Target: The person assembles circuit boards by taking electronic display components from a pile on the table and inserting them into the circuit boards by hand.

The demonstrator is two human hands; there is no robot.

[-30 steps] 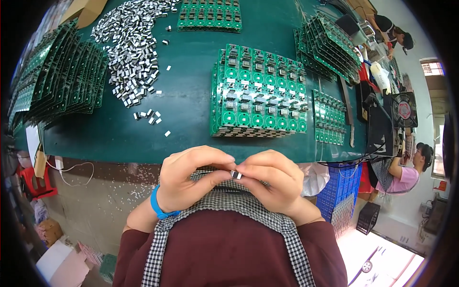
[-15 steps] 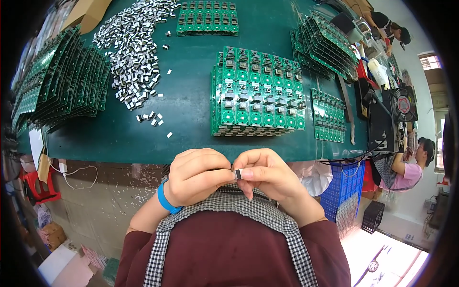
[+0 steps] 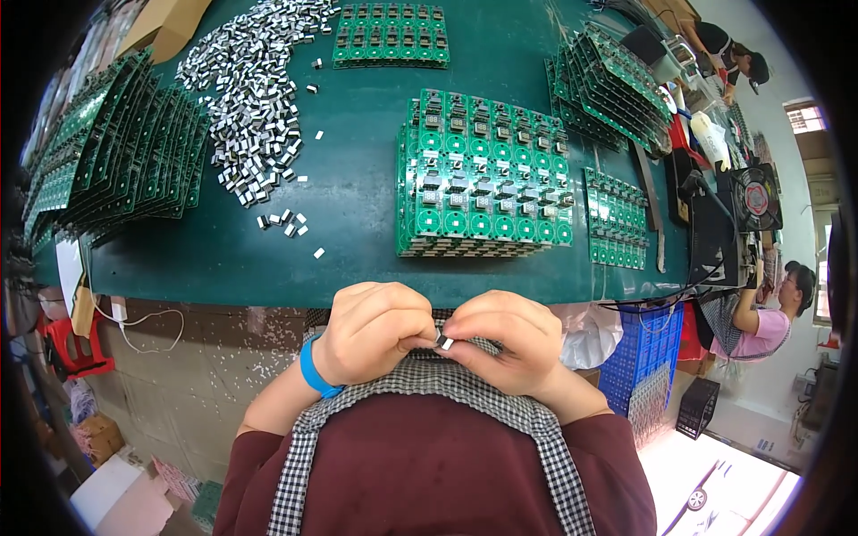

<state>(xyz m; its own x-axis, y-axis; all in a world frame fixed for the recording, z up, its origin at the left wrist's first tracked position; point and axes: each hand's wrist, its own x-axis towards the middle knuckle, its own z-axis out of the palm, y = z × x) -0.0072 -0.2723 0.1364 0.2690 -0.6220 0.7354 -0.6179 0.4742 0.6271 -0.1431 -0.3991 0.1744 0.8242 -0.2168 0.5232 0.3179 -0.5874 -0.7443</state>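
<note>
Between my hands, just off the table's near edge, is a small black-and-white electronic component [image 3: 444,341]. My right hand [image 3: 509,344] pinches it between thumb and forefinger. The closed fingertips of my left hand [image 3: 380,330] meet its left end; its other fingers are curled in. Beyond my hands stands a stack of green circuit boards [image 3: 483,174], carrying rows of small digit displays and round printed patterns. To the left lies a large heap of similar black-and-white components [image 3: 255,134], with several loose ones [image 3: 289,221] scattered at its near end.
On the green table [image 3: 357,179], leaning circuit boards [image 3: 116,152] stand at far left, and more boards [image 3: 608,85] at right. Flat boards lie at the back [image 3: 391,36] and right [image 3: 617,219]. A black fan [image 3: 756,195] and blue crate [image 3: 639,348] are at right. Two people work beyond.
My right hand has turned, its fingers now bent over the component, which has tilted. The left hand's fingers have curled in more. The boards and heap stay as they were.
</note>
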